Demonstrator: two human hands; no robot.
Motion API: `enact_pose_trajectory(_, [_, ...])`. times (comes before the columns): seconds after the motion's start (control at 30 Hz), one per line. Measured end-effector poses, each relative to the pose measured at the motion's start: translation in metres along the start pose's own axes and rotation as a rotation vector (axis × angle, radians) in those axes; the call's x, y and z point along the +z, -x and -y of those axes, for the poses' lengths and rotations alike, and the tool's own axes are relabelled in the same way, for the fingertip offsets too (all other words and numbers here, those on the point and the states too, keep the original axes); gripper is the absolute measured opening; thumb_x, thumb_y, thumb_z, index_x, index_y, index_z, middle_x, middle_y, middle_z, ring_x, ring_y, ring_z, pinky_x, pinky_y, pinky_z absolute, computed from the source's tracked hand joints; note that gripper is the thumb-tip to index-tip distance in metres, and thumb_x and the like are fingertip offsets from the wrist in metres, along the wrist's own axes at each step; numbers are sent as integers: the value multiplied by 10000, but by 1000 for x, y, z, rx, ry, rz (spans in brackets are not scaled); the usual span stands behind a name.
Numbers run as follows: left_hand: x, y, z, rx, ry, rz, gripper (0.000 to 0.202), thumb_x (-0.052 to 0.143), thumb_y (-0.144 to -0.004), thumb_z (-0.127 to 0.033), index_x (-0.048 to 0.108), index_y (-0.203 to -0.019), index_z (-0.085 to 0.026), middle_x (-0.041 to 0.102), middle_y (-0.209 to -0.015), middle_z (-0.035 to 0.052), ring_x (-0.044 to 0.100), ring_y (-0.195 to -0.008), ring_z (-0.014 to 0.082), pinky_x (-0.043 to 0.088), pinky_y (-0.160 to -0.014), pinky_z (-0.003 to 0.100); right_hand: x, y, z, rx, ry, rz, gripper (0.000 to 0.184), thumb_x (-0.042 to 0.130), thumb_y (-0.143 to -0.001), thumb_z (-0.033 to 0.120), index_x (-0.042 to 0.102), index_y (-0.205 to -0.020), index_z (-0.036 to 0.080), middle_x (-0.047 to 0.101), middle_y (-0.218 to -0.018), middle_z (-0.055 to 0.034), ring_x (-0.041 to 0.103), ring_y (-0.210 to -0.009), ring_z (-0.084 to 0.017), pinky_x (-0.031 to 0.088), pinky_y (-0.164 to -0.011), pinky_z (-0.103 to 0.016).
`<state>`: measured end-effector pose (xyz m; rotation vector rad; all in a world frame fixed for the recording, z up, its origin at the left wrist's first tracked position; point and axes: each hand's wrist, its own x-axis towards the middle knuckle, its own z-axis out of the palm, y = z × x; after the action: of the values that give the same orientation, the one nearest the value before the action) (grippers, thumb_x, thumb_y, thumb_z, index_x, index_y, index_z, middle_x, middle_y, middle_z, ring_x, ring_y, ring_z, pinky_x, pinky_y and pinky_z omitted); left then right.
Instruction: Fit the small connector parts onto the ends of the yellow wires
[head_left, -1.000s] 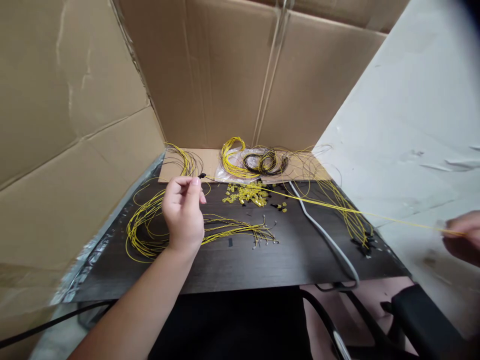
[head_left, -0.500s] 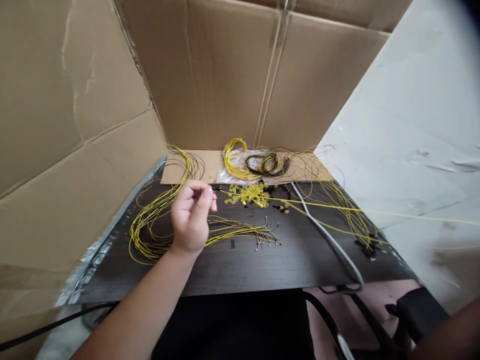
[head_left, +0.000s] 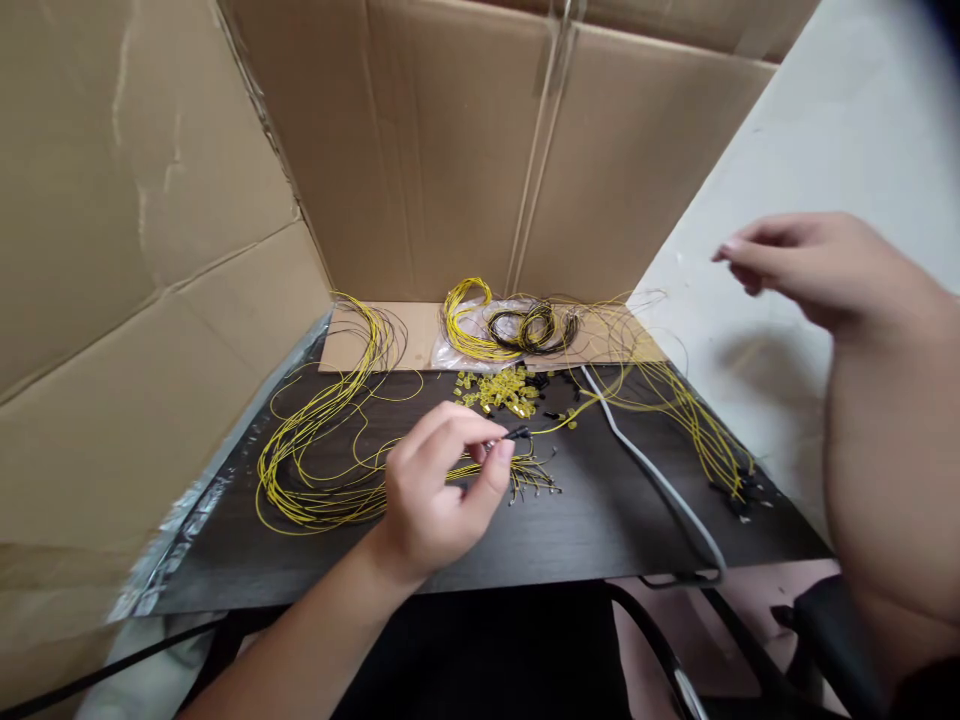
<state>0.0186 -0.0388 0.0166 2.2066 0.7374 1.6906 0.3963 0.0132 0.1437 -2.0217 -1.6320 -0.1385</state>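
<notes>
My left hand (head_left: 439,495) hovers over the dark table (head_left: 585,530) and pinches the black tip (head_left: 516,434) of a thin yellow wire (head_left: 559,422) between thumb and forefinger. The wire runs off to the right toward a bundle of yellow wires (head_left: 694,425). Just beyond the hand lies another bundle with metal-tipped ends (head_left: 529,472). My right hand (head_left: 814,270) is raised at the right, above the table, with its fingertips pressed together; I see nothing in them.
A large loop of yellow wires (head_left: 300,470) lies at the left. A pile of small yellow housings (head_left: 499,390) and coils of yellow and black wire (head_left: 517,325) sit at the back. A grey cable (head_left: 652,480) crosses the table. Cardboard walls (head_left: 150,250) enclose it.
My left hand moved right and toward me and now pinches a black wire tip. My right hand rose into view at the right; the taut yellow wire has gone slack.
</notes>
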Motion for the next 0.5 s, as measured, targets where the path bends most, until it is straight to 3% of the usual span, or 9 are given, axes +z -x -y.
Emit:
enact_pose_trajectory(0.07, [5,4,-6,92,-79,-24,236,711,-759,-54,657,-962,-161,654,-821,30,611,-742,137,522,-692,303,11,-23,34,-10,-64,21,534,567,-897,468,698,-1020,-35,713,-822,-117,398,-534,24,292,-554,-270])
enact_pose_trajectory(0.17, [9,8,-7,162,-111,-60,312,747,-726,-64,662,-1004,-177,675,-838,35,624,-742,154,536,-695,336,25,-30,75,-197,-38,-12,665,445,-892,505,652,-1049,-107,690,-870,-86,501,-707,5,343,-663,-266])
enact_pose_trajectory(0.23, [9,10,-5,187,-114,-71,350,763,-711,-75,660,-1025,-190,686,-843,30,630,-726,156,541,-690,347,32,-17,91,-296,56,-52,686,366,-906,502,644,-1081,-101,675,-945,-89,581,-901,-67,367,-761,-290])
enact_pose_trajectory(0.33, [9,11,-2,220,-136,-71,386,771,-707,-83,657,-1054,-207,705,-858,30,644,-714,163,544,-686,358,37,23,104,-433,97,-227,528,574,-912,398,570,-1287,25,606,-1241,-167,570,-1084,-182,395,-928,-336])
enact_pose_trajectory(0.37, [8,11,-2,221,-145,-71,394,771,-711,-86,655,-1065,-214,710,-861,30,647,-711,165,544,-681,361,37,42,107,-446,70,-260,468,607,-911,359,581,-1270,60,614,-1216,-162,570,-1072,-195,406,-929,-339])
enact_pose_trajectory(0.43, [9,11,-2,216,-173,-80,401,772,-721,-98,655,-1081,-229,716,-856,24,651,-699,166,541,-675,364,36,84,113,-421,-88,-230,216,596,-926,323,658,-997,128,659,-927,-79,583,-840,-155,443,-795,-293])
enact_pose_trajectory(0.47, [9,11,-3,214,-193,-84,400,775,-725,-108,656,-1085,-234,719,-850,20,652,-692,165,538,-677,367,35,106,117,-395,-199,-153,205,578,-938,332,647,-851,159,627,-765,-29,545,-688,-124,432,-690,-268])
enact_pose_trajectory(0.5, [10,11,-3,218,-217,-80,397,780,-730,-122,658,-1090,-238,722,-844,16,653,-683,163,534,-682,368,35,126,120,-374,-301,57,276,554,-954,359,626,-756,180,581,-658,3,507,-600,-107,409,-606,-249])
